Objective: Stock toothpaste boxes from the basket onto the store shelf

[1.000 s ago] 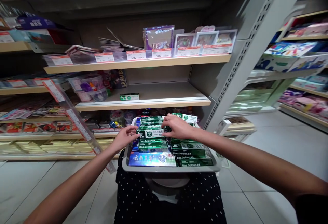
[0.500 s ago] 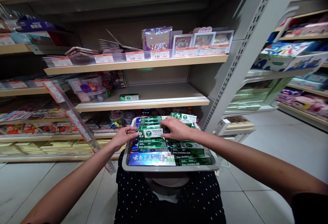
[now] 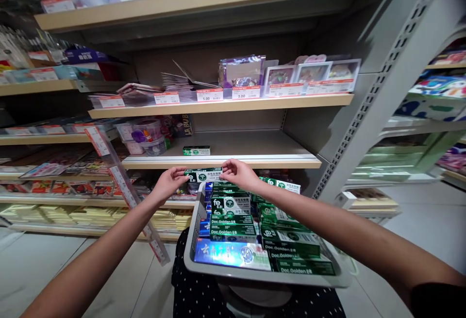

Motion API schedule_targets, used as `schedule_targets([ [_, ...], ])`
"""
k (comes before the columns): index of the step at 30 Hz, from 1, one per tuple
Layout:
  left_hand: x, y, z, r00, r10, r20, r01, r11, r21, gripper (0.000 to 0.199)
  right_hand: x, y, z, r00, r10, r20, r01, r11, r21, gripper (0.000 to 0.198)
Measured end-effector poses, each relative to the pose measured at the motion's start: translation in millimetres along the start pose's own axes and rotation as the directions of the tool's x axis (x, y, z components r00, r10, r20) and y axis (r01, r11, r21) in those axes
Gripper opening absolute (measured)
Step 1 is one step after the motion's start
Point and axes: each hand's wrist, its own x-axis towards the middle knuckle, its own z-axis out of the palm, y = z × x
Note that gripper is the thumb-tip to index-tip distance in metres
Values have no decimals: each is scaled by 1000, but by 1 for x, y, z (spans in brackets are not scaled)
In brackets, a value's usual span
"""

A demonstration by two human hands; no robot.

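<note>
Between my two hands, just in front of the shelf edge, I hold a green and white toothpaste box level by its ends. My left hand pinches the left end, and my right hand grips the right end. Below, a grey plastic basket rests on my lap. Several green toothpaste boxes fill it in stacked rows, with a blue box at the near side. One more green toothpaste box lies on the shelf beyond my hands.
Clear plastic tubs stand at the left of that shelf. Above it, a shelf holds cards and framed packs behind price labels. A slanted label strip hangs at lower left. A perforated grey upright bounds the bay on the right.
Both hands have lifted a toothpaste box up out of the basket and forward to the shelf edge. The view has shifted, with the shelves now lower and further right.
</note>
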Motion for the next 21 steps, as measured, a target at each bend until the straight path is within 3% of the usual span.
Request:
schedule_targets([
  [3, 32, -15, -6, 987, 63, -147, -64, 998, -6, 53, 37, 11, 24, 992, 92, -86, -87, 994, 60, 26],
  [9, 92, -20, -15, 923, 234, -307, -174, 962, 210, 29, 103, 14, 46, 952, 152, -265, -153, 988, 16, 28],
  [14, 114, -30, -12, 939, 189, -286, -76, 928, 364, 24, 132, 25, 51, 906, 239, -350, -290, 951, -103, 20],
  [17, 118, -41, -12, 938, 234, -258, -102, 892, 439, 24, 133, 35, 55, 906, 230, -354, -298, 942, -150, 17],
  [21, 126, -49, -16, 939, 257, -229, -148, 903, 403, 27, 132, 38, 58, 909, 195, -369, -283, 938, -201, 19],
])
